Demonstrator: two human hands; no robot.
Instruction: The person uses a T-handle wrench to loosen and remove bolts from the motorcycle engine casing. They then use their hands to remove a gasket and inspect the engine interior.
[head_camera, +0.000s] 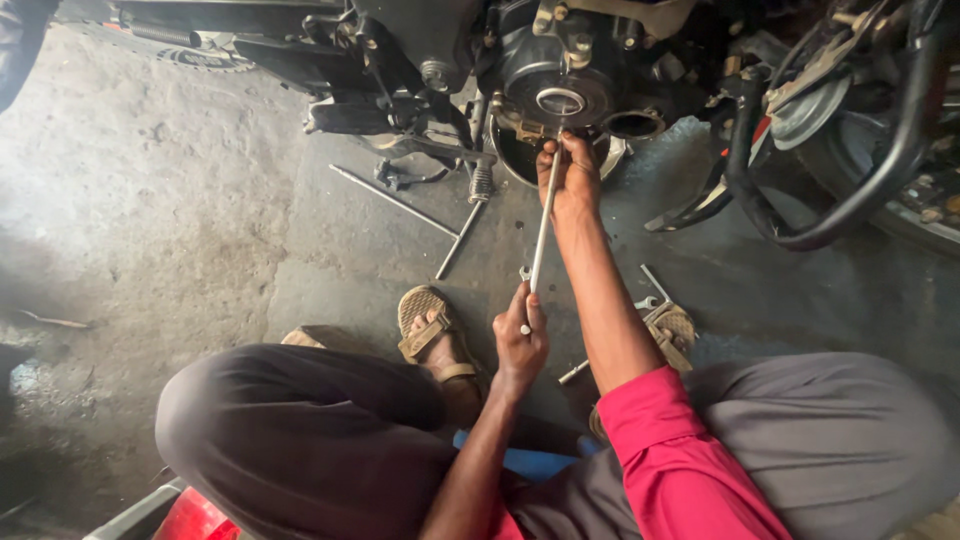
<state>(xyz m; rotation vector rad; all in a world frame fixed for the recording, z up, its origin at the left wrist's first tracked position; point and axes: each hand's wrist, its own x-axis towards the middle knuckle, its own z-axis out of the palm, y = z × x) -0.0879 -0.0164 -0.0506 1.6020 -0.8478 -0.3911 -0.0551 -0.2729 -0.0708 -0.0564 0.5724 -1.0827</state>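
A long thin metal tool (544, 228) runs from near my knees up to the underside of a motorcycle engine (560, 70). My left hand (519, 340) grips its near end. My right hand (570, 175) holds its far end close under the engine's round dark cover, beside a small bolt area. Both arms reach forward between my bent knees, the right one in a pink sleeve. The tool's tip is hidden behind my right fingers.
A T-shaped metal wrench (430, 222) lies on the oily concrete floor to the left. Small spanners (650, 295) lie by my right sandal (672, 325). My left sandal (432, 335) is below the tool. A wheel and black crash bar (850, 200) stand at right.
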